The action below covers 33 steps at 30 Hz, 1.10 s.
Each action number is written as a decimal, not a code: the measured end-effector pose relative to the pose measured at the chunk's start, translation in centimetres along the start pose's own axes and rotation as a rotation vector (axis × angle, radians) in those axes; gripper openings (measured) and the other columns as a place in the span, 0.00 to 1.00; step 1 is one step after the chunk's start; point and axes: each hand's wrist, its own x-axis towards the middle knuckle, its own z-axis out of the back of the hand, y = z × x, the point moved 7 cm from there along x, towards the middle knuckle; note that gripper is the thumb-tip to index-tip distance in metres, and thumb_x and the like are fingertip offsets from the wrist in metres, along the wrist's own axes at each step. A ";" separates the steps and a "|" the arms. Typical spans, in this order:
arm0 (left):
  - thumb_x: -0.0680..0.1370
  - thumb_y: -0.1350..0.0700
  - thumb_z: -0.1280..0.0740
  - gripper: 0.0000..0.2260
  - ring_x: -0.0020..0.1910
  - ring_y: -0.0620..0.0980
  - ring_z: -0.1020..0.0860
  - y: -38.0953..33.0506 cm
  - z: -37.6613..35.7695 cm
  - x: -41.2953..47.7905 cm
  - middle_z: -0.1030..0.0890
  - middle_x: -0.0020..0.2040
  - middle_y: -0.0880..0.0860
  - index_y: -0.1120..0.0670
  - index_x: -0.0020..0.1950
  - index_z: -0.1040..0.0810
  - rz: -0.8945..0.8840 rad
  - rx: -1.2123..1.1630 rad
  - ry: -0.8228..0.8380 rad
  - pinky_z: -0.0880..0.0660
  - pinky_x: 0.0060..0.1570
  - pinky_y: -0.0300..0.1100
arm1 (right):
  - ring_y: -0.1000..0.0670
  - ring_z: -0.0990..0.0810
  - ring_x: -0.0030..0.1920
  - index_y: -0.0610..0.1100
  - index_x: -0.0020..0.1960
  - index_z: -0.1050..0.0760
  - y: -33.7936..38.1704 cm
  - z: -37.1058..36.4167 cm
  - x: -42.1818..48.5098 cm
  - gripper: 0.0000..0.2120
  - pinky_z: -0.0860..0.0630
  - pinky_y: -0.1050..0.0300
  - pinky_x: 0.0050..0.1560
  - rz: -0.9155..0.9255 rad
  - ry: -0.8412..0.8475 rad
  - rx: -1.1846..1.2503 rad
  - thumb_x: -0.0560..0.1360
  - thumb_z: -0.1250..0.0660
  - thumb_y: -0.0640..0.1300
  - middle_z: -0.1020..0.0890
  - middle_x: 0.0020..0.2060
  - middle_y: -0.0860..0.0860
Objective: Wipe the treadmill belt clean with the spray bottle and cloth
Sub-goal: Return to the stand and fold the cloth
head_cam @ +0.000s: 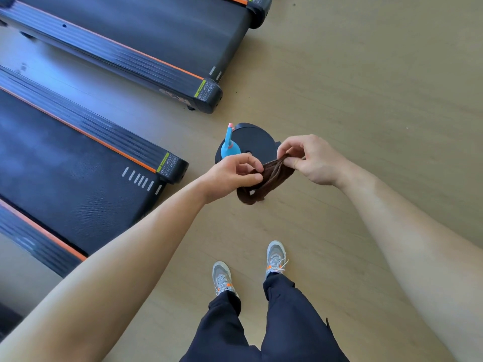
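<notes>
A brown cloth (264, 182) hangs bunched between my two hands above the wooden floor. My left hand (232, 176) pinches its left edge, and my right hand (311, 159) pinches its upper right edge. A blue spray bottle (230, 147) with a pink nozzle stands on a black round stool just beyond my hands. The near treadmill's black belt (73, 173) lies to the left, its rear end close to my left wrist.
The black round stool (253, 142) stands on the wooden floor (366, 87) between the treadmill ends and my hands. A second treadmill (156, 32) lies farther back, at upper left. My feet in grey shoes (275, 257) stand below my hands.
</notes>
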 end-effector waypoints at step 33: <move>0.77 0.68 0.32 0.12 0.43 0.53 0.12 2.7 5.8 8.5 0.14 0.52 0.55 0.51 0.46 0.18 0.362 0.048 -0.474 0.14 0.47 0.45 | 0.49 0.20 0.46 0.56 0.46 0.22 -7.6 0.7 9.6 0.10 0.26 0.55 0.48 -0.190 -0.092 -0.170 0.78 0.33 0.40 0.18 0.45 0.55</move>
